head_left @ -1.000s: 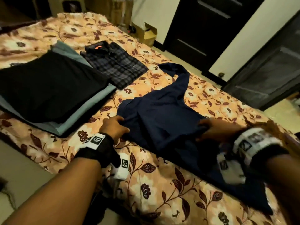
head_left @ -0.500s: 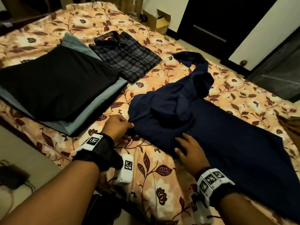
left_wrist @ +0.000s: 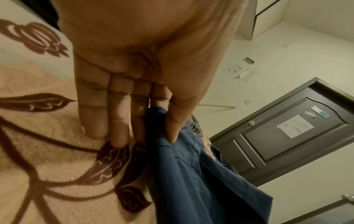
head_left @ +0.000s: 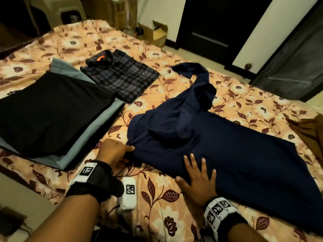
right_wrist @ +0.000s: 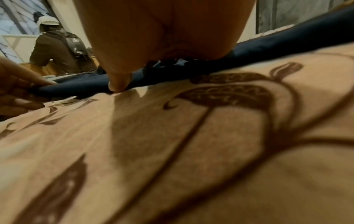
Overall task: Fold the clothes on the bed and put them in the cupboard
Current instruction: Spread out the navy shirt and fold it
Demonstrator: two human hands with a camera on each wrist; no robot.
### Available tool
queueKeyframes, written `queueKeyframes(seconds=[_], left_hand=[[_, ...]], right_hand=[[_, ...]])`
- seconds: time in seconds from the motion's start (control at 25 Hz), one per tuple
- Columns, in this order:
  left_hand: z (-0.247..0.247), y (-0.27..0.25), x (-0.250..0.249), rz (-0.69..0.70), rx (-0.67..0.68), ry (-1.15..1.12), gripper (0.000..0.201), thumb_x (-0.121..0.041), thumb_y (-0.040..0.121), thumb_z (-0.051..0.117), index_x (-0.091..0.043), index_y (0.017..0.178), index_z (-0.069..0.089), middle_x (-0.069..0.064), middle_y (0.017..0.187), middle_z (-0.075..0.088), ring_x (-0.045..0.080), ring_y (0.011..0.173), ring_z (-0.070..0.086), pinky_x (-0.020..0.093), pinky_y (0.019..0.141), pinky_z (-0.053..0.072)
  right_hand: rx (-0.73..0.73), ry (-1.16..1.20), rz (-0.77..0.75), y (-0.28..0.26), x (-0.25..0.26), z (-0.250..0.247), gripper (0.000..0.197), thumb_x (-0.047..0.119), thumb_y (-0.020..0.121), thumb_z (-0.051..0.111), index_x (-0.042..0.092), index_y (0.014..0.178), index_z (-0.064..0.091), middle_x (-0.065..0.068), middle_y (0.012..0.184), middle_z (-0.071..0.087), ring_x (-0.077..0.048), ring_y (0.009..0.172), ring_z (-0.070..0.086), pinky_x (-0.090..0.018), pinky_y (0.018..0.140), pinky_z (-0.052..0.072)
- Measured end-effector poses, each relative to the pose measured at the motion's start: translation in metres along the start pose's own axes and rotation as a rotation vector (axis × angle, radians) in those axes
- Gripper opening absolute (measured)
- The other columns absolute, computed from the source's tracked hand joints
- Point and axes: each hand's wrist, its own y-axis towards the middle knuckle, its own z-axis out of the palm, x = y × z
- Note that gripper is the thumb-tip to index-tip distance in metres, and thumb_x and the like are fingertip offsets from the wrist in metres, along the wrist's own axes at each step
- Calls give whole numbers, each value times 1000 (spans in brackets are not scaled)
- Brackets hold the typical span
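Observation:
A navy blue garment (head_left: 227, 154) lies spread across the floral bed (head_left: 157, 198), one sleeve bunched up toward the far side. My left hand (head_left: 115, 151) pinches its near left corner (left_wrist: 159, 121) between thumb and fingers. My right hand (head_left: 197, 173) lies flat, fingers spread, pressing the garment's near edge (right_wrist: 191, 71) onto the bed. To the left, a folded black garment (head_left: 49, 109) sits on a folded grey-blue one (head_left: 97, 126). Behind them lies a folded checked shirt (head_left: 120, 75).
A brown garment (head_left: 311, 133) lies at the bed's right edge. Dark doors (head_left: 209, 23) stand beyond the bed, a grey panel (head_left: 293, 63) at far right. A cardboard box (head_left: 157, 34) sits on the floor past the bed. Another person (right_wrist: 57, 50) appears in the right wrist view.
My right hand has let go of the garment's far part and come back to the near edge, now flat on the cloth. The garment is spread out to the right. The left hand keeps its pinch.

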Motion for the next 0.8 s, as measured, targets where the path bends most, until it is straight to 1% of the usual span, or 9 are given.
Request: queueKeyframes(seconds=[0.08,0.2,0.32,0.4,0.44,0.52,0.64,0.72,0.8], left_hand=[[-2,-3,-3,14,-32,56,21,-10,78,78,3,75,62,22,69,64,34,61,66,47,66,57],[0,2,2,52,-102,203,34,-28,74,80,-4,63,58,19,69,66,38,71,68,48,66,58],[18,-15,1,152,-201,503,55,-56,79,68,-6,101,58,22,115,59,41,100,59,47,85,51],[37,-42,-3,362,-293,658,68,-58,81,64,-13,129,44,17,136,42,40,118,47,47,91,43],[51,-53,-4,519,-260,684,67,-55,83,63,-16,133,43,13,138,43,37,120,46,46,93,42],[96,-68,1,792,-3,770,58,-56,86,53,-22,133,49,3,137,48,27,126,46,42,102,39],[146,-63,24,808,261,871,66,-59,84,32,-23,136,52,-2,149,42,23,140,34,41,116,27],[164,-56,43,829,225,917,68,-57,86,27,-19,135,55,2,152,39,30,142,32,44,115,28],[162,-47,55,901,182,1002,64,-53,89,26,-21,136,55,3,156,34,34,144,28,48,114,23]], right_hand=[[9,-23,37,-10,-4,-4,96,92,45,-23,48,129,-37,18,142,-40,-13,135,-32,-58,111,-13],[75,25,137,-22,-24,-13,88,89,65,-3,47,138,-27,14,148,-34,-18,141,-27,-56,113,-11],[-8,211,338,-41,-68,-14,93,87,74,10,37,149,-14,11,157,-17,-23,147,-14,-50,116,-6],[-103,248,466,-64,-112,-11,82,78,84,17,38,149,-14,10,158,-13,-23,147,-11,-51,117,-4],[-154,220,549,-77,-146,-7,77,74,87,18,40,148,-14,9,159,-13,-23,147,-11,-53,117,-3],[-167,175,690,-108,-225,-5,86,85,77,8,41,150,-6,8,160,-11,-25,148,-8,-57,116,2],[-223,198,912,-142,-330,9,114,96,61,-1,30,152,16,-12,159,16,-39,142,18,-61,112,19],[-265,163,905,-153,-298,-19,97,88,75,11,30,152,10,-13,158,18,-38,142,19,-61,112,18],[-286,141,692,-128,-230,-35,77,75,86,17,37,148,-9,2,160,-4,-24,148,0,-55,117,2]])
